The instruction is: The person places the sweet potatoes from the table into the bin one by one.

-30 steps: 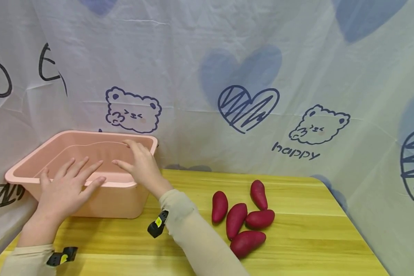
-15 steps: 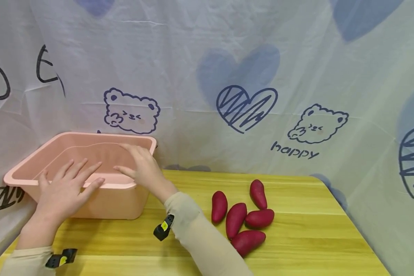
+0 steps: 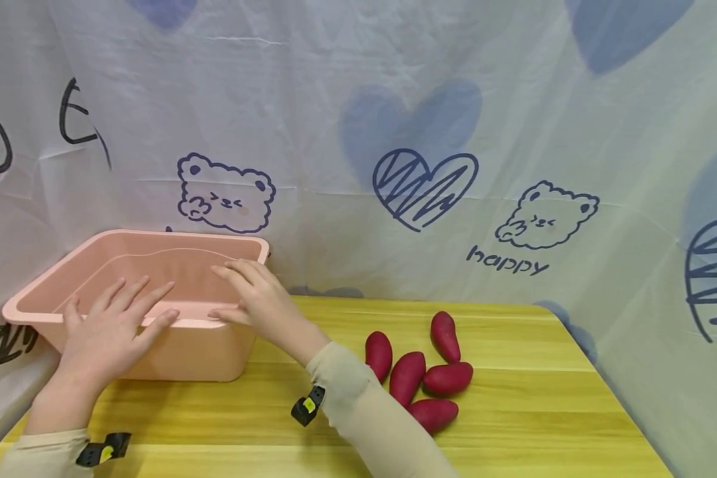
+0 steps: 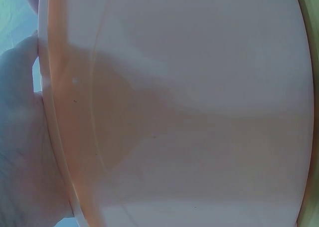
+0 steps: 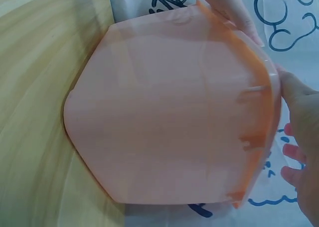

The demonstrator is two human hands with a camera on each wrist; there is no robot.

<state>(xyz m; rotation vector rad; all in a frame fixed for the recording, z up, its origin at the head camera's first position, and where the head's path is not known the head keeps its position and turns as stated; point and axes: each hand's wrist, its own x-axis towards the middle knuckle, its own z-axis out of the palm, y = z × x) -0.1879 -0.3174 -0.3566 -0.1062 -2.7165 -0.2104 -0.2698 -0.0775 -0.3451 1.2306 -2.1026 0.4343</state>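
A pink plastic tub [image 3: 185, 352] stands at the left of the table. My left hand [image 3: 110, 335] lies across its front rim, fingers spread over the opening; the left wrist view shows the tub's outer wall [image 4: 209, 77] close up. Over the front right corner is my right hand [image 3: 269, 305], fingers loosely extended and nothing in them. In the right wrist view the thumb of the right hand [image 5: 306, 122] is at the tub's rim; contact is hard to tell. Several dark red sweet potatoes [image 3: 407, 378] lie right of my right forearm, which partly covers some.
The yellow wood-grain table [image 3: 526, 398] extends to the right of the sweet potatoes. A white curtain [image 3: 322, 239] with bear and heart drawings hangs close behind the table and tub. Black bands with yellow marks [image 3: 308, 405] are on both wrists.
My right hand has moved right and slightly nearer along the tub's right end, its forearm now covering part of the sweet potatoes. The left hand has stayed nearly still.
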